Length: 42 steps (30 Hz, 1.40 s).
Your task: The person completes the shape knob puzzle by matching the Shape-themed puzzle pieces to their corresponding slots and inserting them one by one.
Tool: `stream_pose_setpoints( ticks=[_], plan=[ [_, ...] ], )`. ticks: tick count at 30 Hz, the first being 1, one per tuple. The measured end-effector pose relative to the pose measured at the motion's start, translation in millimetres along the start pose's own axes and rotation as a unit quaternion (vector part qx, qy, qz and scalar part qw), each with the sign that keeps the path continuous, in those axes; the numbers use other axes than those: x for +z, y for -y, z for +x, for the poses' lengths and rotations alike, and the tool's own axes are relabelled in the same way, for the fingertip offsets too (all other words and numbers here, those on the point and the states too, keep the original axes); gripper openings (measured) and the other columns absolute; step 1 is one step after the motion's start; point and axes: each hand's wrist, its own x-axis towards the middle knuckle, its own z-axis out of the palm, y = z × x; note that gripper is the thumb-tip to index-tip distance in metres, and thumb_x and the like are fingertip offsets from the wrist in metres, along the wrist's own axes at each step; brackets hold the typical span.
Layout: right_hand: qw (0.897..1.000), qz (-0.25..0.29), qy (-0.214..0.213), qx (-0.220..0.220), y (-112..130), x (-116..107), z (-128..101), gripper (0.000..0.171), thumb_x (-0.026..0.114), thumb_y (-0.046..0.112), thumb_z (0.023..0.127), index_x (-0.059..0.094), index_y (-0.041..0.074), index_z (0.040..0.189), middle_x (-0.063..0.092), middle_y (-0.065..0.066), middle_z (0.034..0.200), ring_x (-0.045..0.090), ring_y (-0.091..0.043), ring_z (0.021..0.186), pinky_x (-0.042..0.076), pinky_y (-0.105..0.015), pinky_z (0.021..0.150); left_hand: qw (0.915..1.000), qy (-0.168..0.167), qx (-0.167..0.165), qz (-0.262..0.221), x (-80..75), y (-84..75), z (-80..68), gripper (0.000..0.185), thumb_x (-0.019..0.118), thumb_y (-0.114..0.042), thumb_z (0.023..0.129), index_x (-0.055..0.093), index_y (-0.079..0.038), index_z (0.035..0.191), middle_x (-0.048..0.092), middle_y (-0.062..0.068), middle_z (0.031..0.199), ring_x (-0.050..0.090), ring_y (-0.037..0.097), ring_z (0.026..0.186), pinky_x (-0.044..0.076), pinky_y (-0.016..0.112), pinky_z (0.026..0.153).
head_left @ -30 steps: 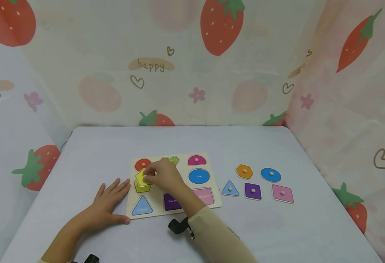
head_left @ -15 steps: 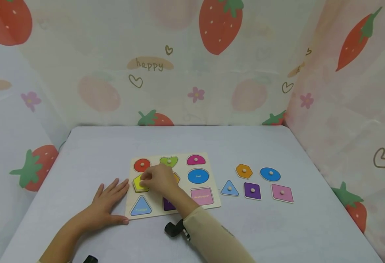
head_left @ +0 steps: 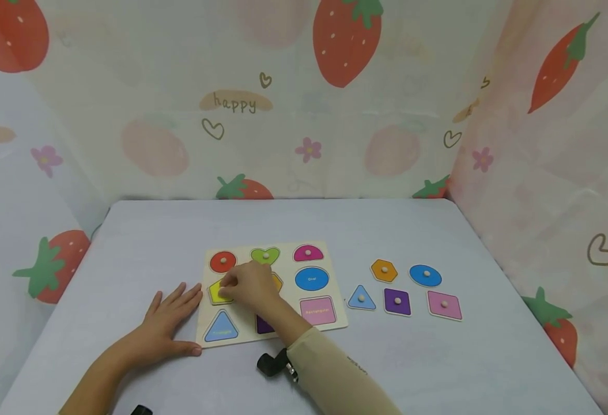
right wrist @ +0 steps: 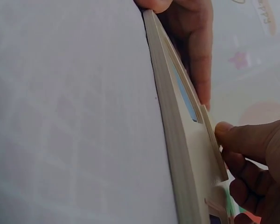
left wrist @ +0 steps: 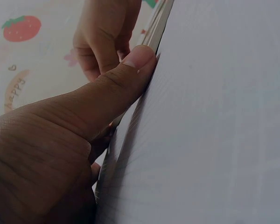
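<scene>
Your left hand [head_left: 167, 323] is lying flat on the table [head_left: 438, 369], fingers straight, thumb touching the puzzle board's [head_left: 337, 311] left edge. Your right hand [head_left: 249, 284] is pinching the yellow pentagon's [head_left: 216, 293] knob in the board's middle-left slot.

**Left thumb pressed up against the board's edge**

So up close here, the left hand [left wrist: 46, 154] fills the lower left, and its thumb [left wrist: 126, 77] lies stretched out with the tip touching the thin pale edge of the puzzle board [left wrist: 159, 21]. The grey table [left wrist: 214, 121] takes up the whole right side. Further back, the other hand [left wrist: 105, 35] has its fingers curled down over the board. Behind that there's a cloth backdrop [left wrist: 23, 51] with 1 strawberry print on it.
</scene>
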Motion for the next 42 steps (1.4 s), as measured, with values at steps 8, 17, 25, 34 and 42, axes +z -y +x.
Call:
stream_pose_setpoints(
  ticks=[8,17,25,34,42],
  plan=[
    [1.0,-0.028,-0.003,0.001,3,4,1,0.011,0.08,0.044,0.089,0.082,0.034,0.095,0.068,0.024,0.074,0.056,-0.005,0.094,0.042,-0.042,0.1,1.0,0.002,-0.001,0.004,1.7,2.9,0.4,0.12,0.083,-0.067,0.069,0.034,-0.008,0.16,0.027,0.013,0.169,0.009,0.046,0.156,-0.01,0.07,0.119],
    [0.999,-0.036,-0.006,0.005,5,6,0,0.014,0.08,0.043,0.089,0.082,0.034,0.099,0.07,0.024,0.076,0.056,-0.005,0.094,0.04,-0.043,0.105,1.0,0.006,-0.006,0.005,3.2,7.0,0.7,0.121,0.082,-0.069,0.068,0.032,-0.009,0.161,0.025,0.013,0.17,0.006,0.045,0.156,-0.013,0.068,0.12],
    [0.999,-0.047,0.002,0.007,5,7,0,0.015,0.079,0.044,0.089,0.082,0.035,0.101,0.07,0.024,0.078,0.056,-0.007,0.095,0.041,-0.044,0.104,0.9998,0.014,-0.015,0.002,2.8,4.9,2.2,0.12,0.081,-0.069,0.069,0.032,-0.01,0.161,0.024,0.012,0.17,0.005,0.045,0.156,-0.015,0.069,0.119],
    [0.999,-0.05,0.008,0.009,6,-3,-2,0.021,0.079,0.045,0.089,0.081,0.034,0.106,0.071,0.022,0.083,0.057,-0.007,0.099,0.042,-0.045,0.103,0.9999,0.006,-0.011,0.004,4.2,6.6,3.1,0.12,0.082,-0.068,0.068,0.033,-0.009,0.16,0.026,0.013,0.169,0.006,0.046,0.156,-0.013,0.07,0.119],
    [0.999,-0.023,-0.016,-0.027,-4,-29,-10,0.024,0.08,0.042,0.089,0.08,0.032,0.11,0.07,0.019,0.087,0.058,-0.004,0.093,0.044,-0.047,0.104,1.0,0.0,-0.005,0.003,3.1,4.2,2.5,0.119,0.083,-0.067,0.068,0.034,-0.008,0.16,0.027,0.014,0.169,0.008,0.047,0.156,-0.011,0.07,0.119]
  ],
)
